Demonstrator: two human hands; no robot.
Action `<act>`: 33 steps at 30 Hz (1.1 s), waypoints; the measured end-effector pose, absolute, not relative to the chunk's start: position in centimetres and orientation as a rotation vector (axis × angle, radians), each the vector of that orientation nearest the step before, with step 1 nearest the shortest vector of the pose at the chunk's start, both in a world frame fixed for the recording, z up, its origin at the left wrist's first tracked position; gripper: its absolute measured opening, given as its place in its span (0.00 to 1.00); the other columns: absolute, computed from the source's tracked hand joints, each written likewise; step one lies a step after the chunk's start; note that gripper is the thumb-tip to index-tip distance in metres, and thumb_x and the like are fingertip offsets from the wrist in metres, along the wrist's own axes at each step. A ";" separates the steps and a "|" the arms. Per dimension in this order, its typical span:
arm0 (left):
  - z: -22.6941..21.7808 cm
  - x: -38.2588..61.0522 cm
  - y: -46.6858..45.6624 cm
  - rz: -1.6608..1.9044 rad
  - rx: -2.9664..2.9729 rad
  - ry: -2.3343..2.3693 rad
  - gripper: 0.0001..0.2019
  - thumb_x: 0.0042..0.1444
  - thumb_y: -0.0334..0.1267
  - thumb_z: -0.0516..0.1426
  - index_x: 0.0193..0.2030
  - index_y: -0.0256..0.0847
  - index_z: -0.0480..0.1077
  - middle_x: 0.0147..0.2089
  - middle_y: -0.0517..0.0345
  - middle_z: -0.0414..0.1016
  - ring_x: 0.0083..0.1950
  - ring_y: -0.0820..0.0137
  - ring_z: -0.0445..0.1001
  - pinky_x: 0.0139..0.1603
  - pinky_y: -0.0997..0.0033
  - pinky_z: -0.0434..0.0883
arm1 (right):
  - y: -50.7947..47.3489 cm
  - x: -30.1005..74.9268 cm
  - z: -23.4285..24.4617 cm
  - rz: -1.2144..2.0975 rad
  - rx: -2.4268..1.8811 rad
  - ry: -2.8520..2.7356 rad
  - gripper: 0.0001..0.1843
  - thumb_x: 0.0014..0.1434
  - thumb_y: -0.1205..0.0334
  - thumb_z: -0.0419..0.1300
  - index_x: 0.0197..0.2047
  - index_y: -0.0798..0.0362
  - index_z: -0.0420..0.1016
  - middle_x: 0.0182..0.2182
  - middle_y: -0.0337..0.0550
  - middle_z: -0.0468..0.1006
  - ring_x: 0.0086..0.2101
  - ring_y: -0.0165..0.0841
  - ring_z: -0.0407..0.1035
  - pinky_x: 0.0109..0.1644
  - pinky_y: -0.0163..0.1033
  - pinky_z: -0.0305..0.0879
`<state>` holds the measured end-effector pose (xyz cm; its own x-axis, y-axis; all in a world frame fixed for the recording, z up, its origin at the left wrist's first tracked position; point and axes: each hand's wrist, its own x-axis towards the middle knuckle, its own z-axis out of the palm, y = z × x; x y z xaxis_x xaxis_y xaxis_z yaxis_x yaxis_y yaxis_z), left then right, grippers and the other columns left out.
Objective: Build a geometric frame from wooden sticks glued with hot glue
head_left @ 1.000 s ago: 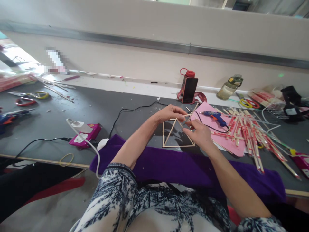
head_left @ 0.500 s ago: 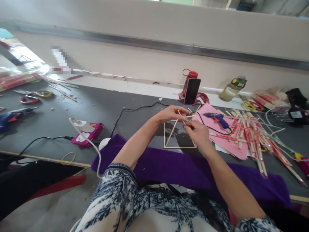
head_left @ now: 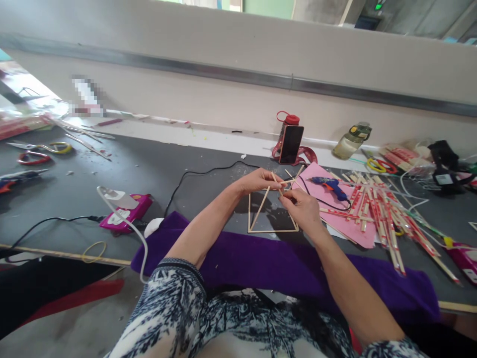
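Pinching slim, pale wooden stick (head_left: 280, 190): right hand (head_left: 303, 206)

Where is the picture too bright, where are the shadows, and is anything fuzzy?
In the head view, glare whitens the far left edge; also in the head view, a dark shadow lies on the table inside the stick frame, and a blocky patch by the wall hides what is there.

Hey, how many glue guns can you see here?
2: one glue gun on the pink sheet, and a second glue gun at the picture's left edge, partly cut off.
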<state>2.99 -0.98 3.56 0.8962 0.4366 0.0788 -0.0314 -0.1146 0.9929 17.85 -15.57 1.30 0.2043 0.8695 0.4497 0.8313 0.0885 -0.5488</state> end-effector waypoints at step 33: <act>3.1 3.1 -0.6 0.417 1.632 0.234 0.18 0.45 0.46 0.68 0.37 0.32 0.80 0.36 0.52 0.81 0.39 0.72 0.75 0.50 0.69 0.68 | -16.0 18.5 5.1 -0.694 -1.479 -2.101 0.27 0.63 0.59 0.57 0.65 0.48 0.64 0.68 0.50 0.58 0.65 0.47 0.54 0.62 0.56 0.57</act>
